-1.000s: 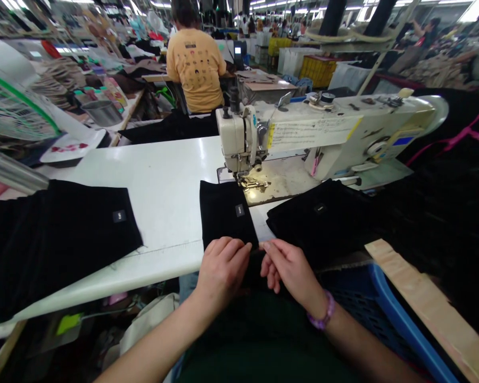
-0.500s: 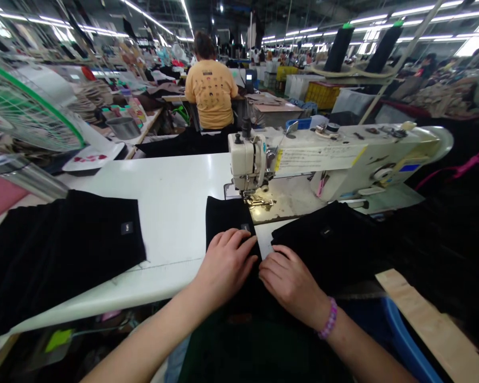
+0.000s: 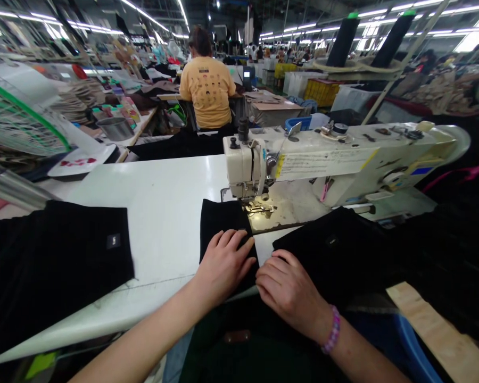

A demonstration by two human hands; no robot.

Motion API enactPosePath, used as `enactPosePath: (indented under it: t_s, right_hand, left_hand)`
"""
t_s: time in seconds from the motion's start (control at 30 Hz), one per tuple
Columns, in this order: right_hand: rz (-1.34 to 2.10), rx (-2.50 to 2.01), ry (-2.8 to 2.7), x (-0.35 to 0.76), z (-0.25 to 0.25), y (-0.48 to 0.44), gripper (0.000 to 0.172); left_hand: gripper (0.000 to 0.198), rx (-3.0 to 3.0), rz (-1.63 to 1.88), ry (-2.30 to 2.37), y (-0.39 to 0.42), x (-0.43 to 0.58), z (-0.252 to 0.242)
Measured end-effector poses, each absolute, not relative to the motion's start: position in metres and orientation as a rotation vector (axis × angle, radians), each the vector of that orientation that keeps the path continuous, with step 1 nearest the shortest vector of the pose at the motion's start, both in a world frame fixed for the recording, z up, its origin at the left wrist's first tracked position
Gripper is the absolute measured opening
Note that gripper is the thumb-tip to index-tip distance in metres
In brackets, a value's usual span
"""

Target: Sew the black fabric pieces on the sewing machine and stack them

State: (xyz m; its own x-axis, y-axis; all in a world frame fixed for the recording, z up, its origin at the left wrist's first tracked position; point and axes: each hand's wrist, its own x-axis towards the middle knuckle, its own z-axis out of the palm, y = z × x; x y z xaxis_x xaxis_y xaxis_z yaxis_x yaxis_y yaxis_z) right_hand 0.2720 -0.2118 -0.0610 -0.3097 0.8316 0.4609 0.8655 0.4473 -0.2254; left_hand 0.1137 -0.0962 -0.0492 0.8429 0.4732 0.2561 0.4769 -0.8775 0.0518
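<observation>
Flat on the white table [image 3: 159, 186], the narrow black cloth piece [image 3: 219, 219] lies with its far end just beside the presser foot [image 3: 257, 208] of the sewing machine [image 3: 335, 159]. The left hand [image 3: 223, 263] lies spread on its near half, fingers straight, pressing down and clasping nothing. The right hand [image 3: 289, 290] rests just beside it at the cloth's near right corner, fingers loosely bent, also gripping nothing; a pink bracelet [image 3: 330, 330] sits on that wrist.

To do this well, I would judge, both palms should keep light, even pressure so the cloth slides without wrinkling. Its right edge should run square to the foot, and fingertips should stay well short of the needle.

A stack of black pieces [image 3: 51, 266] lies to the left, another black pile [image 3: 335, 244] to the right. A person in a yellow shirt [image 3: 207, 90] sits with their back turned beyond the table.
</observation>
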Motion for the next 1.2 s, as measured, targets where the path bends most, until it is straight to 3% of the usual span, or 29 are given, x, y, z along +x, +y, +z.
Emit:
enactPosePath:
  t_s: [0.17,0.3,0.53,1.2]
  right_hand:
    - [-0.097,-1.519,-2.217,0.273,-0.055,-0.199,0.017]
    - [-0.104,-1.571,-2.257,0.277,-0.052,-0.187,0.014]
    - [-0.055,-1.616,-2.219,0.282,-0.053,-0.17,0.013]
    - [-0.004,-1.666,-2.176,0.286,-0.039,-0.16,0.012]
  left_hand:
    - [0.034,-2.995,-0.469,-0.778,-0.083,0.117,-0.05]
    - [0.021,-3.074,-0.533,-0.707,-0.088,0.114,-0.043]
    - [0.026,-3.257,-0.617,-0.588,-0.096,0.106,-0.045]
    - [0.027,-3.197,-0.615,-0.579,-0.025,0.125,-0.052]
